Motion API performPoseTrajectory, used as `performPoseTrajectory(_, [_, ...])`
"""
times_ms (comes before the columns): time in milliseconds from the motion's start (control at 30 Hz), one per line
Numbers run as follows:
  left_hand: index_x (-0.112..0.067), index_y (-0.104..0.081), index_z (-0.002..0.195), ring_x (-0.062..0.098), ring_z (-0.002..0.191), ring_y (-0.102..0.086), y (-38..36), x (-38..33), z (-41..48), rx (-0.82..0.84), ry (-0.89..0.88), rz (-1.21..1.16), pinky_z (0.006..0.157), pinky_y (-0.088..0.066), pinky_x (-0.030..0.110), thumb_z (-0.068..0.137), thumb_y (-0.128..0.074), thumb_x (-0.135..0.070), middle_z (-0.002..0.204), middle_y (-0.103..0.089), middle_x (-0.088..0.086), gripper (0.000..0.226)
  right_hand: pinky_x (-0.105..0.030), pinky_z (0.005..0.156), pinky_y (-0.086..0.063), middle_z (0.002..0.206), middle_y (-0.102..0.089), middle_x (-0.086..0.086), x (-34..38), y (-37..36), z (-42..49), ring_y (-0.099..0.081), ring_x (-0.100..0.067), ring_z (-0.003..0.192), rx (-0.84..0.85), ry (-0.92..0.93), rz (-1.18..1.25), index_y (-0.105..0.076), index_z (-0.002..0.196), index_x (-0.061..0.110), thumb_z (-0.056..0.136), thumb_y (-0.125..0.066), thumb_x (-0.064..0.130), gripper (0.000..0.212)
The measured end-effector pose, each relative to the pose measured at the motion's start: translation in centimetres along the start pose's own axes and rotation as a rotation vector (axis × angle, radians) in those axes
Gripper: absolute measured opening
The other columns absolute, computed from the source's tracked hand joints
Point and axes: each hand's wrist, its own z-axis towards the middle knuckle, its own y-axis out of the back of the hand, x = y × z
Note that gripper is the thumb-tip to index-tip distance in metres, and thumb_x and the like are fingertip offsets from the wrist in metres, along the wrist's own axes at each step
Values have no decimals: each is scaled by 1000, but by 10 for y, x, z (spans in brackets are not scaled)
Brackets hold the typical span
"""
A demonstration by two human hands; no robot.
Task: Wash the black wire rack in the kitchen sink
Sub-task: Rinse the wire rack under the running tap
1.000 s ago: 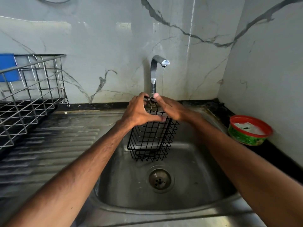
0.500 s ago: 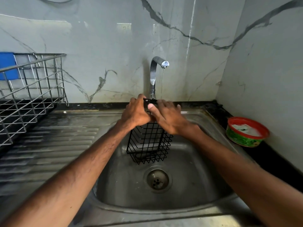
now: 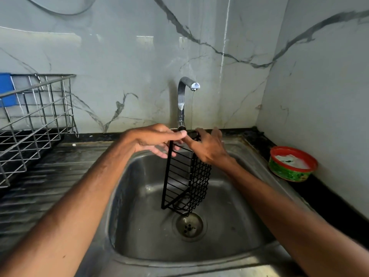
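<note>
1. Rack hangs upright over the sink, its top under a thin stream from the tap at 12 o'clock.
2. Left hand pinches the top corner; right hand rests there, fingers spread.
3. Best turned slowly — every wire wetted, grip firm.

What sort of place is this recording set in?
Probably a home kitchen: a steel sink under a running tap, with a wire dish drainer standing beside it.
</note>
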Motion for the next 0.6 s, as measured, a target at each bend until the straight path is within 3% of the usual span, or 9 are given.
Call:
performPoseTrajectory(100, [0, -65, 123, 37, 100, -75, 1, 7, 5, -94, 87, -106, 95, -58, 52, 102, -51, -51, 111, -73, 25, 57, -60, 115, -31, 159, -22, -28, 9, -1, -5, -21, -47, 147, 85, -50, 90, -31, 154, 30, 66, -36, 100, 112])
performPoseTrajectory(200, [-1, -64, 116, 38, 87, -76, -7, 11, 9, -114, 207, -237, 74, -64, 49, 105, -47, -49, 101, -74, 21, 51, -55, 115, -34, 161, -27, -18, 20, -1, 0, -31, -40, 146, 182, 70, 96, -32, 154, 29, 58, -44, 102, 121])
performPoseTrajectory(267, [-2, -57, 123, 34, 77, -76, -12, 17, 15, -119, 262, -358, 66, -65, 46, 109, -46, -40, 89, -75, 16, 43, -49, 119, -28, 166, -16, -10, 25, 3, 2, -24, -33, 150, 305, 173, 77, -26, 157, 27, 69, -53, 91, 112])
performPoseTrajectory(333, [-3, -50, 131, 32, 78, -77, -12, 24, 20, -150, 260, -474, 70, -65, 45, 112, -39, -26, 89, -77, 17, 31, -46, 121, -19, 168, -9, -4, 25, 6, 6, -16, -26, 153, 386, 251, 80, -24, 158, 26, 79, -54, 80, 100])
performPoseTrajectory(400, [0, -54, 124, 33, 83, -78, -13, 29, 23, -166, 229, -601, 75, -65, 45, 112, -32, -15, 97, -77, 19, 28, -43, 122, -12, 168, -8, 0, 21, 7, 14, -11, -21, 154, 421, 275, 126, -23, 159, 26, 88, -51, 73, 90])
performPoseTrajectory(500, [1, -61, 96, 32, 77, -78, -23, 25, 25, -211, 174, -779, 68, -65, 41, 111, -24, -10, 93, -77, 20, 41, -37, 122, -19, 161, -30, -4, 24, 11, 25, -26, -22, 150, 464, 231, 256, -36, 153, 17, 95, -51, 64, 77])
performPoseTrajectory(600, [3, -61, 96, 31, 71, -75, -40, 15, 31, -325, 114, -924, 68, -64, 42, 109, -20, -7, 83, -75, 22, 44, -44, 108, -39, 129, -57, -12, 24, 18, 36, -54, -25, 120, 477, 235, 244, -51, 130, 3, 108, -42, 35, 40])
